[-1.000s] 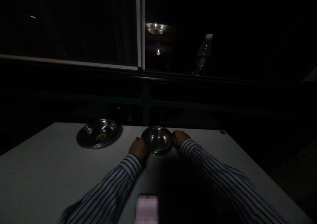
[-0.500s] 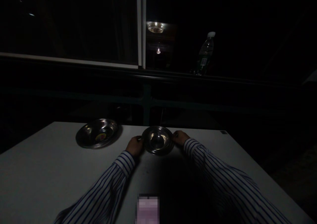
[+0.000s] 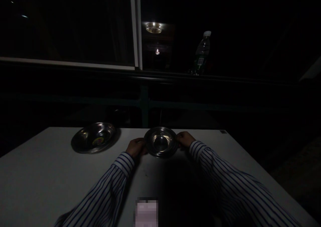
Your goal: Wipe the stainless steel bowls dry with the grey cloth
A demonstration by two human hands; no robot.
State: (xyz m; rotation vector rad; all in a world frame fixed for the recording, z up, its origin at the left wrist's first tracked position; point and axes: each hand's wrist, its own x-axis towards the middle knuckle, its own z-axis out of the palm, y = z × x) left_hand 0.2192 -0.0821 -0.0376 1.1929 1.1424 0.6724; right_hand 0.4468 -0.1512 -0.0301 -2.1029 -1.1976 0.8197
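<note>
A small steel bowl (image 3: 161,142) sits near the far edge of a white table (image 3: 40,173) in very dim light. My left hand (image 3: 135,147) grips the bowl's left rim, fingers curled around it. On the opposite rim my right hand (image 3: 185,138) is closed in the same way. Both arms wear blue-striped white sleeves. To the left lies a wider steel dish (image 3: 93,141) with a small coloured sticker inside; neither hand touches it.
Beyond the table runs a dark ledge below a window, with a plastic water bottle (image 3: 201,54) standing on it at the right. A ceiling lamp (image 3: 153,27) is reflected in the glass. A blurred patch lies at the bottom centre.
The view has drifted slightly, so the scene shifts left. Both hands stay on the small bowl's rim, and it may have tilted slightly toward me.
</note>
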